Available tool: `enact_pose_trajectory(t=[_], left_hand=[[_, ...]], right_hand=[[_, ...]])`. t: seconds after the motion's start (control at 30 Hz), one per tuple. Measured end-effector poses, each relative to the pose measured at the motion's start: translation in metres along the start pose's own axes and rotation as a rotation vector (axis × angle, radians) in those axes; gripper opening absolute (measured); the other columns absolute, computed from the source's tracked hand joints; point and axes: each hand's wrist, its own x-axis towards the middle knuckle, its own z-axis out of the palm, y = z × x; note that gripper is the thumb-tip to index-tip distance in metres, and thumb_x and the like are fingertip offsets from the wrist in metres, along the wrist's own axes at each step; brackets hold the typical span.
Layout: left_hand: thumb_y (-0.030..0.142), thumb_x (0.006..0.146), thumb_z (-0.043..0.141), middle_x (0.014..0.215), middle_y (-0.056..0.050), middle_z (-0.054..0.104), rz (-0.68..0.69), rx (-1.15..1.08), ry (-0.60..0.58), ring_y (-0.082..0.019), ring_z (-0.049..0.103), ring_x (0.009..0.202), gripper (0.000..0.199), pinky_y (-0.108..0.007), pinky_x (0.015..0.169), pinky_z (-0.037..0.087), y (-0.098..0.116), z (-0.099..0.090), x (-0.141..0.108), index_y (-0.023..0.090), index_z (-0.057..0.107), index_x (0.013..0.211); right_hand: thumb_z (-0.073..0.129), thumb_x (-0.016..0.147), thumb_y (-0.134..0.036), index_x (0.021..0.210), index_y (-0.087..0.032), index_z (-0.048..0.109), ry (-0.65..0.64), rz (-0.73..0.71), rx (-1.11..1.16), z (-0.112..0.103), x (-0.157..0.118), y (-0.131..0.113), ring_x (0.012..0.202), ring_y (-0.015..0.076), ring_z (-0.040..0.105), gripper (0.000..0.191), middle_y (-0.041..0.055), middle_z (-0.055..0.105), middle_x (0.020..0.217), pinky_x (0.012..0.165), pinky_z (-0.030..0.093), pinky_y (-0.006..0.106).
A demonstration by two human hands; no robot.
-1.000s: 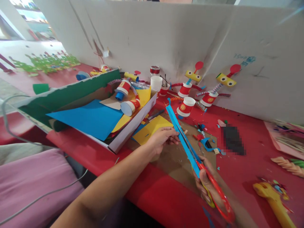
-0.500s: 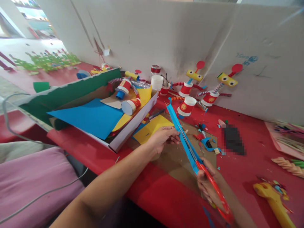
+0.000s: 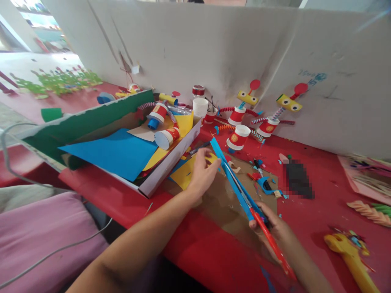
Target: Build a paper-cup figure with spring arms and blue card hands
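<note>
A long narrow blue paper strip slants across the middle, with the blades of the scissors lying along it. My left hand is at the strip's left edge near its upper end, fingers bent and thumb tip against the paper. My right hand grips the red-handled scissors, and the strip's lower end reaches its thumb. The blades look closed or nearly so. Below lies a brown board with paper scraps and a yellow sheet.
At left, a cardboard box holds blue paper and cup figures. Behind stand more paper-cup figures and white cups by the wall. A yellow glue gun lies at right on the red table.
My left hand has moved up and left along the blue strip, its fingers more bent. The scissors and strip in my right hand have shifted slightly left and turned a little.
</note>
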Motion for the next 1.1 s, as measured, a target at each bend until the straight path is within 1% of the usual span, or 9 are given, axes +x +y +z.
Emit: enact_pose_trajectory(t=[0.1, 0.2, 0.37, 0.47, 0.53, 0.6, 0.7, 0.93, 1.1], left_hand=[[0.004, 0.07, 0.053, 0.136, -0.005, 0.055, 0.516, 0.386, -0.13, -0.027, 0.034, 0.135, 0.052, -0.045, 0.11, 0.021, 0.005, -0.015, 0.004, 0.028, 0.062, 0.116], [-0.003, 0.068, 0.046, 0.119, -0.004, 0.067, 0.633, 0.571, -0.398, -0.028, 0.041, 0.131, 0.052, -0.05, 0.111, 0.01, 0.003, -0.026, 0.011, 0.029, 0.072, 0.099], [-0.001, 0.069, 0.047, 0.086, -0.005, 0.072, 0.46, 0.637, -0.456, -0.024, 0.062, 0.093, 0.039, -0.047, 0.108, 0.019, -0.005, -0.034, 0.023, 0.026, 0.074, 0.078], [0.002, 0.07, 0.053, 0.086, -0.005, 0.072, 0.33, 0.528, -0.212, -0.024, 0.062, 0.094, 0.032, -0.04, 0.103, 0.029, -0.005, -0.04, 0.029, 0.025, 0.074, 0.079], [0.01, 0.073, 0.059, 0.085, -0.004, 0.071, 0.219, 0.307, 0.01, -0.023, 0.062, 0.093, 0.022, -0.034, 0.093, 0.038, -0.002, -0.042, 0.031, 0.024, 0.072, 0.083], [0.02, 0.077, 0.062, 0.084, -0.003, 0.071, 0.088, -0.009, 0.082, -0.021, 0.064, 0.088, 0.012, -0.03, 0.082, 0.044, 0.002, -0.041, 0.031, 0.022, 0.07, 0.086], [0.027, 0.077, 0.065, 0.081, -0.004, 0.07, -0.103, -0.386, -0.08, -0.016, 0.062, 0.078, 0.011, -0.026, 0.072, 0.045, 0.007, -0.033, 0.025, 0.017, 0.069, 0.081], [0.027, 0.069, 0.076, 0.052, 0.004, 0.047, -0.316, -0.521, -0.234, -0.004, 0.037, 0.045, 0.017, -0.021, 0.043, 0.019, 0.011, -0.028, 0.02, 0.011, 0.07, 0.071], [0.017, 0.069, 0.075, 0.06, 0.001, 0.057, -0.336, -0.644, -0.157, -0.004, 0.048, 0.048, 0.011, -0.018, 0.042, 0.027, 0.008, -0.032, 0.026, 0.01, 0.068, 0.073]], right_hand=[[0.061, 0.074, -0.038, 0.106, -0.025, 0.063, -0.138, 0.088, -0.065, -0.011, -0.003, -0.009, 0.056, 0.0195, 0.066, 0.035, 0.0001, 0.074, 0.067, 0.05, 0.048, 0.024], [0.062, 0.075, -0.037, 0.109, -0.028, 0.061, -0.163, 0.085, -0.221, -0.023, -0.005, -0.015, 0.067, 0.0228, 0.072, 0.036, -0.0006, 0.076, 0.071, 0.056, 0.051, 0.025], [0.061, 0.078, -0.05, 0.126, -0.031, 0.054, -0.055, -0.114, -0.548, -0.039, -0.007, -0.009, 0.083, 0.0304, 0.073, 0.053, 0.0045, 0.077, 0.092, 0.061, 0.054, 0.033], [0.062, 0.078, -0.052, 0.137, -0.034, 0.046, -0.002, -0.139, -0.615, -0.05, -0.007, -0.004, 0.09, 0.0328, 0.072, 0.064, 0.0061, 0.075, 0.107, 0.064, 0.056, 0.037], [0.062, 0.077, -0.053, 0.141, -0.032, 0.043, 0.026, -0.145, -0.548, -0.057, -0.006, -0.001, 0.098, 0.0329, 0.07, 0.069, 0.0081, 0.071, 0.117, 0.071, 0.057, 0.038], [0.06, 0.08, -0.052, 0.141, -0.028, 0.044, 0.052, -0.151, -0.402, -0.061, -0.004, 0.003, 0.107, 0.0309, 0.066, 0.067, 0.01, 0.067, 0.124, 0.08, 0.056, 0.036], [0.059, 0.082, -0.052, 0.138, -0.024, 0.049, 0.011, -0.117, -0.137, -0.058, -0.002, 0.006, 0.104, 0.0266, 0.066, 0.064, 0.0116, 0.066, 0.121, 0.08, 0.056, 0.031], [0.058, 0.085, -0.051, 0.134, -0.029, 0.048, -0.098, -0.057, 0.039, -0.035, -0.004, 0.013, 0.092, 0.0208, 0.062, 0.055, 0.0062, 0.06, 0.104, 0.081, 0.053, 0.032], [0.055, 0.083, -0.06, 0.131, -0.029, 0.048, -0.214, -0.038, 0.075, -0.032, -0.005, 0.023, 0.077, 0.0211, 0.059, 0.058, 0.0035, 0.056, 0.087, 0.071, 0.053, 0.033]])
